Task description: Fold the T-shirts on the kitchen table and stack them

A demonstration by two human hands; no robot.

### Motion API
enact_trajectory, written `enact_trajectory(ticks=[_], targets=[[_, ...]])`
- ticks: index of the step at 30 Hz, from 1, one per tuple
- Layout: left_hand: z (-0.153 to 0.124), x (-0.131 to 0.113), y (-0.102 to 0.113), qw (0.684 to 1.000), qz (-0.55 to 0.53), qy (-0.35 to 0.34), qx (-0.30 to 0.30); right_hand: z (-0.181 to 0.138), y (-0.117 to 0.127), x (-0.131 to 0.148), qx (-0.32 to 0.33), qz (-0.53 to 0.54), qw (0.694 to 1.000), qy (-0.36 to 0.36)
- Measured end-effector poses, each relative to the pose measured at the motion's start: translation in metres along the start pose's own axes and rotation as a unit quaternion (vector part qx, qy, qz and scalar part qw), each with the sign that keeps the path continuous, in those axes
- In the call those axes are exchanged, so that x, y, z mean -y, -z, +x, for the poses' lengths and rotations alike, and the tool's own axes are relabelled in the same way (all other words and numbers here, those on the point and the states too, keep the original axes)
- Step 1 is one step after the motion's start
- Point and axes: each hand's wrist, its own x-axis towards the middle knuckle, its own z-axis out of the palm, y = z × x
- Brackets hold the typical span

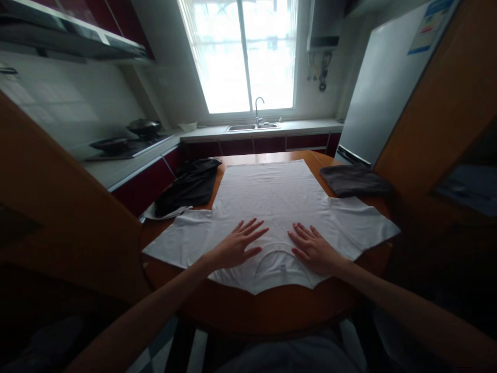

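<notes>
Two hands, the left hand (pixel 233 247) and the right hand (pixel 316 251), lie palm down on the white shirt (pixel 272 197), one on each side of the collar (pixel 276 248). The fingers (pixel 248 238) of the left hand are spread, with the thumb standing apart; those of the right hand are spread less widely. Neither set visibly pinches fabric. The shirt is laid out on the bench (pixel 264 311), under the fingers and well beyond their tips. Step in hand, as judged from the flat palms: smoothing or steadying the chest area just below the collar. The next move calls for light, even pressure if the palms are to slide without dragging the cloth into creases; to lift any part, the fingers must first close on an edge. Orientation: the collar lies between the hands, at the near end, and the hem (pixel 267 162) lies far ahead of the fingertips. The long axis therefore runs from the collar straight away from the person, in roughly the direction in which the forward-reaching fingers extend. One sleeve (pixel 180 235) projects to the left of the left fingers, the other sleeve (pixel 361 223) to the right of the right fingers. Ahead and left of the left fingers is a black cloth (pixel 194 181); ahead and right of the right fingers, a grey cloth (pixel 353 180).
</notes>
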Motion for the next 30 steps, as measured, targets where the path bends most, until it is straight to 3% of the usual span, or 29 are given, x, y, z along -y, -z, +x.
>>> enact_trajectory(ticks=[5,10,16,19,22,27,30], targets=[[-0.004,0.000,-0.023,1.000,-0.007,0.020,0.006,0.014,0.006,-0.004,-0.057,-0.002,0.998,-0.012],[-0.004,-0.003,-0.019,0.997,-0.015,0.043,-0.057,0.072,0.019,-0.004,-0.129,0.016,0.991,0.001],[-0.003,0.010,-0.019,0.979,0.001,0.145,-0.144,0.132,-0.008,0.005,-0.112,0.027,0.993,-0.031],[-0.005,0.014,-0.020,0.971,0.004,0.174,-0.163,0.135,-0.031,0.006,-0.081,0.020,0.996,-0.027],[-0.005,0.016,-0.021,0.971,0.004,0.191,-0.142,0.130,-0.045,0.006,-0.061,0.019,0.998,-0.014],[-0.004,0.016,-0.026,0.972,-0.004,0.208,-0.106,0.127,-0.045,0.007,-0.113,0.051,0.992,0.010],[-0.004,0.014,-0.030,0.974,-0.004,0.202,-0.098,0.127,-0.047,0.007,-0.091,0.042,0.995,0.025]])
